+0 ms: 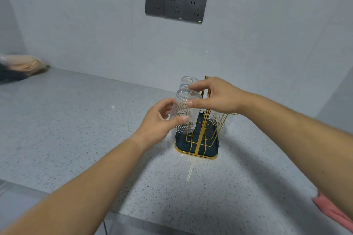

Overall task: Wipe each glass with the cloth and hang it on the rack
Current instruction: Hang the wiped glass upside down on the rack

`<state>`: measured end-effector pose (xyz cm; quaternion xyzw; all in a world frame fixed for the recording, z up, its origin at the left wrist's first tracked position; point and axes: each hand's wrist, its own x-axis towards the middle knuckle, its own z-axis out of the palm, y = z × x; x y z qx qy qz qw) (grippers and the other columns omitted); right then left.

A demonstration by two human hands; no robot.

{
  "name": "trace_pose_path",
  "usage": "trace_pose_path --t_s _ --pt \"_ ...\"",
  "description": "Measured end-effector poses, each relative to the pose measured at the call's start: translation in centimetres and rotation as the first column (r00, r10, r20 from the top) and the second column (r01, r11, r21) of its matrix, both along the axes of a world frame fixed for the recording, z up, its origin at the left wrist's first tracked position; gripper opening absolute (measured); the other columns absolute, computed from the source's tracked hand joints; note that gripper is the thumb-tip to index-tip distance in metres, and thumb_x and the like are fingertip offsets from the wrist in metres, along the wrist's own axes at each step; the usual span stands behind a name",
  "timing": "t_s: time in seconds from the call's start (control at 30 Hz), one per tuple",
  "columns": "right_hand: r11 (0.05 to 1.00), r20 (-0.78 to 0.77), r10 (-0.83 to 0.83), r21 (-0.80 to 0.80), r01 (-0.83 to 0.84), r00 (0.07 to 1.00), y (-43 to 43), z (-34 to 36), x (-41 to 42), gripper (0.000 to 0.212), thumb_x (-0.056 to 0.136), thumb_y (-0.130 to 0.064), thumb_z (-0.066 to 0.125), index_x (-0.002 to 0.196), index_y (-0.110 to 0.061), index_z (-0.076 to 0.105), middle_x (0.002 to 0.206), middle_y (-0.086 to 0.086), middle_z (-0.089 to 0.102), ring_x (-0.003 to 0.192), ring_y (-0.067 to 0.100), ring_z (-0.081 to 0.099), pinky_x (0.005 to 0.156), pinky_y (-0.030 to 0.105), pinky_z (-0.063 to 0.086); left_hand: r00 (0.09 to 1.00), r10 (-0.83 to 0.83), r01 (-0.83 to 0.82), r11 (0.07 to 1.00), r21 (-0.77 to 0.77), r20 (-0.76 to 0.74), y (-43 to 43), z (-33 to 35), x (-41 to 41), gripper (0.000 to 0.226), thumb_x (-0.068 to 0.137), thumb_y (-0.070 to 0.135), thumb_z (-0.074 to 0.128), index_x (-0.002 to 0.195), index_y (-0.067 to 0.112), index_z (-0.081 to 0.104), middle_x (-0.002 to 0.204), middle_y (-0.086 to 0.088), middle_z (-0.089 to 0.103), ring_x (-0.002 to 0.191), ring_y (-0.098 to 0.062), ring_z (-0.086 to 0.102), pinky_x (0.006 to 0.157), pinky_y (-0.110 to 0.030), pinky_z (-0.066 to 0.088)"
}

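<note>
A gold wire rack (198,143) with a dark base tray stands on the speckled counter. A ribbed clear glass (184,113) hangs upside down at the rack's near left; my left hand (158,122) grips its side, thumb across the front. My right hand (215,95) hovers over it, fingers spread, fingertips touching the glass's upturned bottom. Behind it two more inverted glasses (188,81) sit on the rack, and another glass (219,120) hangs on the right side, partly hidden by my right hand. The pink cloth (334,210) lies at the counter's right edge.
The grey speckled counter (76,129) runs back to a tiled wall with three dark sockets (175,6). A blurred beige and dark bundle (21,68) lies at the far left. The counter's front edge (38,191) is at lower left.
</note>
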<state>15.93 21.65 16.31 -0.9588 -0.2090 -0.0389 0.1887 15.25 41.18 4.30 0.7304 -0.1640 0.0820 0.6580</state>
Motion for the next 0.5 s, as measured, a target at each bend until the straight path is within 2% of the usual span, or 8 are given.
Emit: trace_pose_path --t_s 0.2,0.37,0.5 --pt "0.993 0.047 -0.004 -0.121 0.010 0.999 -0.1 -0.4 0.5 0.068 0.085 -0.064 0.069 0.143 -0.030 0.057 0.142 -0.008 0.060 0.139 0.016 0.041 0.116 0.046 0.034 1.000 -0.019 0.019 1.000 -0.005 -0.005 -0.2 -0.8 -0.2 0.064 0.072 0.041 0.088 0.130 0.027 0.065 0.127 0.009 0.073 0.122 -0.013 0.067 0.114 -0.048 0.047" --pt "0.979 0.098 0.004 -0.201 0.016 0.995 -0.1 -1.0 0.9 0.067 0.083 -0.071 0.064 0.141 -0.037 0.057 0.140 -0.012 0.060 0.140 0.016 0.036 0.110 0.045 0.025 0.999 -0.012 0.012 1.000 -0.010 -0.031 -0.1 -1.3 -0.1 0.055 0.076 0.030 0.090 0.125 0.032 0.066 0.125 0.012 0.073 0.121 -0.009 0.066 0.115 -0.046 0.046" --pt "0.973 0.100 -0.002 -0.229 0.024 0.995 -0.2 -1.5 1.2 0.075 0.076 -0.082 0.059 0.140 -0.042 0.057 0.139 -0.011 0.060 0.142 0.019 0.033 0.107 0.043 0.022 0.999 -0.018 0.018 1.000 -0.011 -0.046 -0.3 -1.2 -0.3 0.047 0.079 0.022 0.089 0.113 0.042 0.063 0.117 0.020 0.072 0.112 0.005 0.066 0.115 -0.036 0.046"
